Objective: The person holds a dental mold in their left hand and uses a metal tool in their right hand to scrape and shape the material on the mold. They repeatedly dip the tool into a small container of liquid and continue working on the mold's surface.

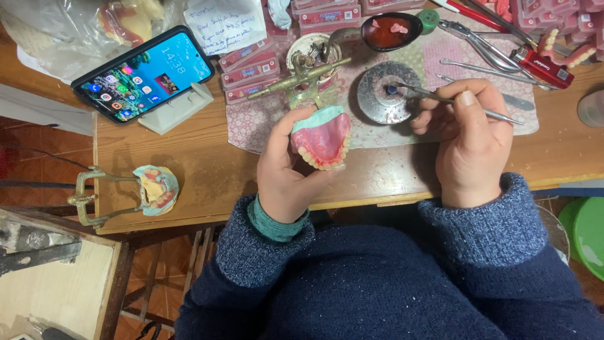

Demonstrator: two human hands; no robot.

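My left hand (pixel 283 167) holds a pink wax denture model (pixel 322 140) with a row of teeth, set on a green plaster base in a brass articulator (pixel 301 79). My right hand (pixel 469 141) grips a thin metal carving tool (pixel 440 99), its tip resting in the middle of a round metal dish (pixel 384 94) on the patterned cloth (pixel 251 119). Both hands hover over the wooden table's (pixel 189 182) front edge.
A phone (pixel 145 74) leans on a white stand at the back left. A second articulator with a cast (pixel 154 189) lies at the table's left edge. A spoon with red wax (pixel 389 31), metal tools (pixel 484 50), a red lighter (pixel 544 66) and boxes of teeth (pixel 251 69) crowd the back.
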